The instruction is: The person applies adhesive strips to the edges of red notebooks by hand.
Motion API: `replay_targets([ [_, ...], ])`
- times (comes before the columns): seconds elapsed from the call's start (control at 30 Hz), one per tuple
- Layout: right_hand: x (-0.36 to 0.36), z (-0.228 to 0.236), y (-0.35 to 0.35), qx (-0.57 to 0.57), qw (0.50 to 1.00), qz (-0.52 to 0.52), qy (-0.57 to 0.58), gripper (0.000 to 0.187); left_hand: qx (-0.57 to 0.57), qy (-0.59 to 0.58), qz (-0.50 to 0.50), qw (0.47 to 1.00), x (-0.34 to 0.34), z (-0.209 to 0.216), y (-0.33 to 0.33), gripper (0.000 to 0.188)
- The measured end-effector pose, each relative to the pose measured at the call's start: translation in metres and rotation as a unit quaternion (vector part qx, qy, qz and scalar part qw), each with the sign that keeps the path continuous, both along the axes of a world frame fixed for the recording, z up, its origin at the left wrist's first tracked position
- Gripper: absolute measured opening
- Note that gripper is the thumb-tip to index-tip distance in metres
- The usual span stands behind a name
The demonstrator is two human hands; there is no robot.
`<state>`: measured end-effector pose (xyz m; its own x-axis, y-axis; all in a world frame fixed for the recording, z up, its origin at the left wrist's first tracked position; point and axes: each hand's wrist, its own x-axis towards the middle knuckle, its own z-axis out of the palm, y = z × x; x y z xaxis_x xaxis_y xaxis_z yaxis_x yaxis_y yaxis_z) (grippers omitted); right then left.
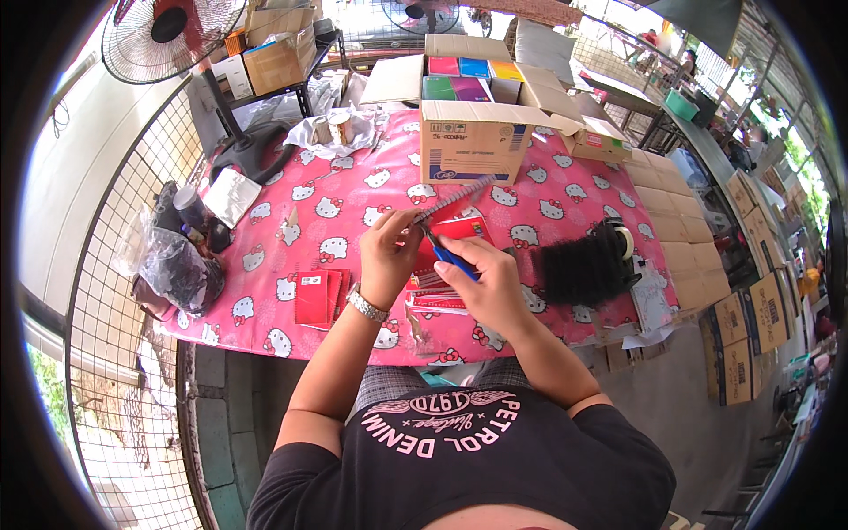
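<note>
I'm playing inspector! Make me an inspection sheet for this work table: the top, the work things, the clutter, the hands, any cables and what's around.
Surface: pink patterned tablecloth, mostly covered toward the back.
Job's things: spiral-bound notebook, raised; blue-handled tool; red notebooks lying left of the left forearm, with more red ones under the hands.
Clutter: plastic bag at left; black bristly bundle at right; open carton of colourful books at the back.
Hands: left hand holds the notebook; right hand grips the tool.
Cables: thin dark loop on the left wall, perhaps a cord.
Surroundings: fan at far left; cardboard boxes at right.
</note>
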<state>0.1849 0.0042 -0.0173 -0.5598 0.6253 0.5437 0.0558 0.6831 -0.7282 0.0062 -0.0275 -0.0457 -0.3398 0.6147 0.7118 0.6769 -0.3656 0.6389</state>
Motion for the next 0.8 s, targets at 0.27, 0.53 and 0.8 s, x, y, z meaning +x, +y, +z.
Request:
replay_targets([
  [0.27,0.021,-0.010,0.010,-0.051,0.996,0.008,0.077,0.044,0.042,0.170,0.173,0.969,-0.046,0.023,-0.033,0.027],
  [0.53,0.107,-0.202,0.048,-0.032,0.955,-0.129,-0.264,0.052,-0.490,0.298,0.273,0.772,-0.190,-0.086,-0.072,0.024],
  [0.8,0.093,-0.215,0.122,0.115,0.858,-0.364,-0.344,0.034,-0.487,-0.023,0.268,0.831,-0.223,-0.211,-0.110,0.064],
])
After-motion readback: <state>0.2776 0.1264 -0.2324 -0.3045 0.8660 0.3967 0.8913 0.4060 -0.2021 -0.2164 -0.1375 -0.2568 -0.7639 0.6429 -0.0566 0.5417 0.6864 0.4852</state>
